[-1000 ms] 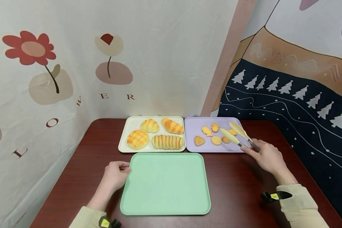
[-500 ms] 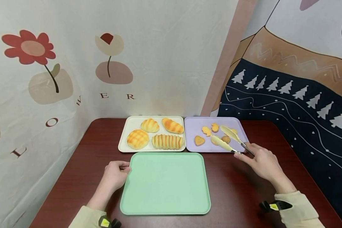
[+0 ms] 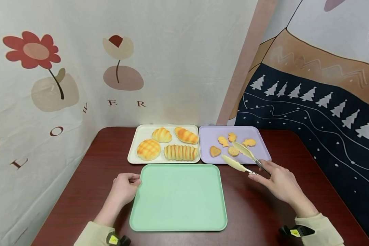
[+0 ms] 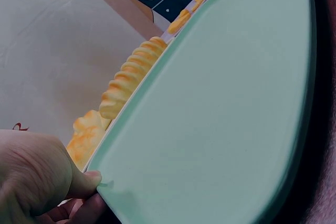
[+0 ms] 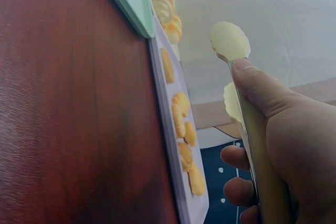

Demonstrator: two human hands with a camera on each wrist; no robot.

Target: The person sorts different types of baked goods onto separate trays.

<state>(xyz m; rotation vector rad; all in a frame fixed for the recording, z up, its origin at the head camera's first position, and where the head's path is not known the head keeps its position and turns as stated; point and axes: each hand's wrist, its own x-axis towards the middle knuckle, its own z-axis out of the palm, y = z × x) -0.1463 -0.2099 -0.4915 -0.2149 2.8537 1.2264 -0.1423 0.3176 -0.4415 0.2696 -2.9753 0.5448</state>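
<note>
My left hand (image 3: 125, 188) pinches the left rim of a green tray (image 3: 178, 198), thumb on top and fingers curled beneath in the left wrist view. My right hand (image 3: 281, 180) grips metal tongs (image 3: 242, 150) with cream tips, their two arms spread apart and nothing seen between them. The tongs' tips hover at the front of a lilac tray (image 3: 204, 133) that bears a heart biscuit (image 3: 215, 151), a round biscuit (image 3: 233, 151) and several animal-shaped ones, among them a fish biscuit (image 3: 223, 141). The upper tong arm covers part of the lilac tray.
Left of the lilac tray stands a white tray (image 3: 132, 157) holding a round bun (image 3: 148, 150), a ridged bread roll (image 3: 180, 152) and two other breads. All stand on a dark red table (image 3: 89, 177). A printed cloth (image 3: 184, 68) hangs right behind the table.
My right hand and the tongs have moved left and nearer to me, from over the lilac tray's right side to its front edge. The left hand and the trays stay put.
</note>
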